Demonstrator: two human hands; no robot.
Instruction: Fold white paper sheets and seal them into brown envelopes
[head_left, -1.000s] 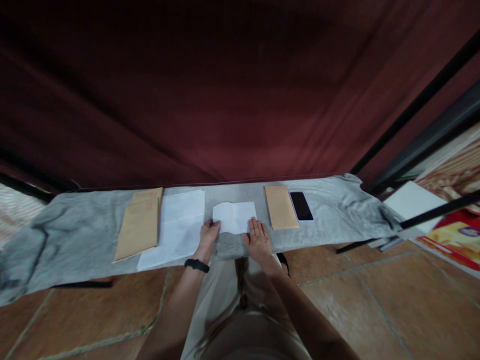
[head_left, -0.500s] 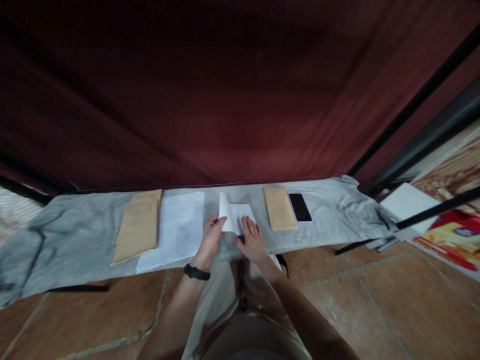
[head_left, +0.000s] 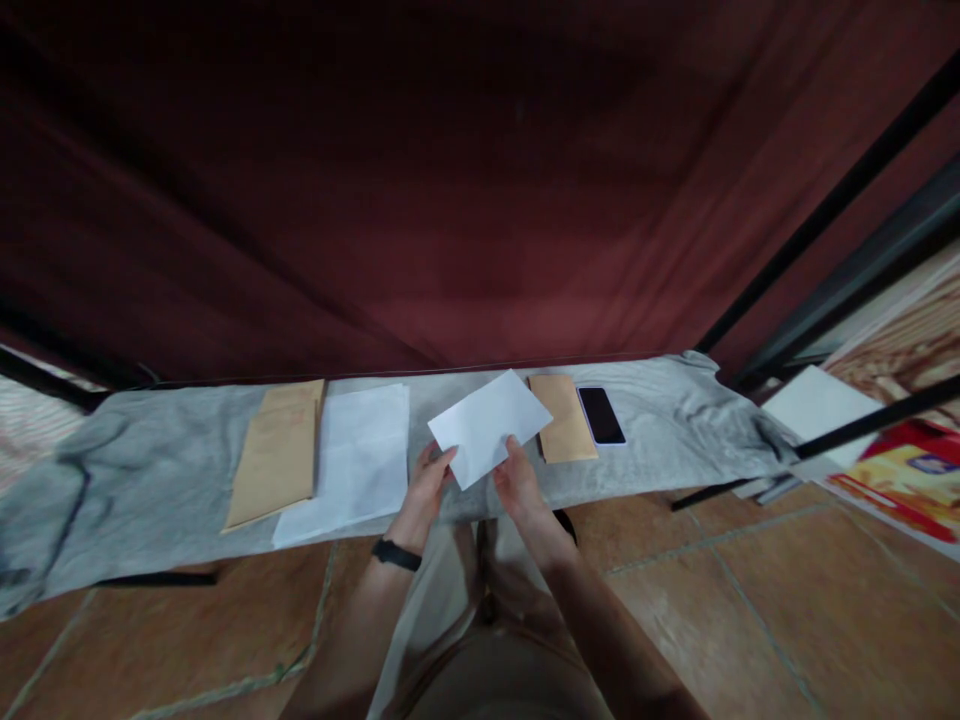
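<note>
A white sheet of paper (head_left: 489, 425), folded to a small rectangle, is held up at a slant over the grey cloth. My left hand (head_left: 430, 478) pinches its lower left corner, thumb on top. Along the near edge, my right hand (head_left: 517, 478) grips it the same way; the fingers beneath are hidden. The paper's right corner overlaps a brown envelope (head_left: 568, 425) lying on the cloth. To the left of my hands lies a stack of larger white sheets (head_left: 364, 450), partly covered by more brown envelopes (head_left: 274, 460).
A phone (head_left: 601, 415) with a dark screen lies right of the single envelope. Grey cloth (head_left: 675, 430) covers the narrow bench, with a dark red curtain (head_left: 465, 250) behind it. At the right are black metal bars (head_left: 825, 210) and a red and yellow box (head_left: 900, 480).
The paper was lying half folded with its left flap raised and my right hand flat on it. Now it is folded over, lifted and turned, with both hands gripping it.
</note>
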